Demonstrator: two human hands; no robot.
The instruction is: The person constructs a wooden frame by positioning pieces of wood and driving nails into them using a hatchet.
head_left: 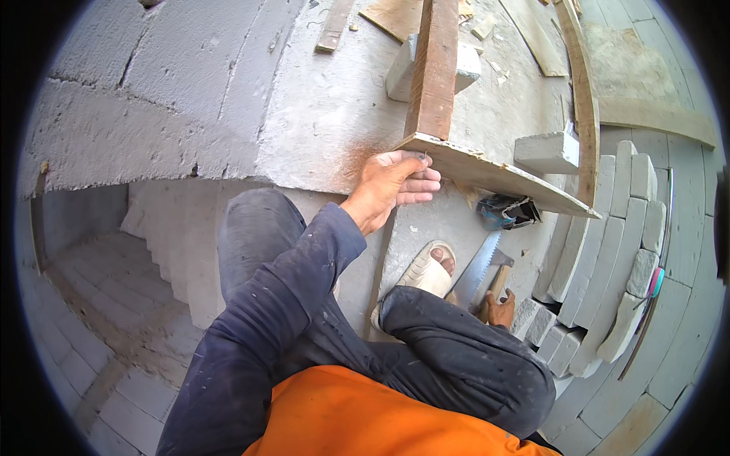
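Note:
My left hand (392,180) reaches to the edge of a thin board (505,174), its thumb and forefinger closed on a small nail (426,158), other fingers loosely extended. The board lies across the near end of an upright-looking brown timber (432,74) and reaches to a second timber (584,114) on the right. My right hand (499,310) grips the wooden handle of a hammer-like tool (496,282) low at the right, beside my leg. A handsaw (479,262) lies next to it, near a dark-and-blue bundle (508,213).
Pale blocks (544,152) sit by the timbers, with wood scraps (332,26) around. A ledge (152,106) borders a recessed lower level (114,281) at left. Stacked blocks (616,266) stand at right. My sandalled foot (428,273) rests below the board.

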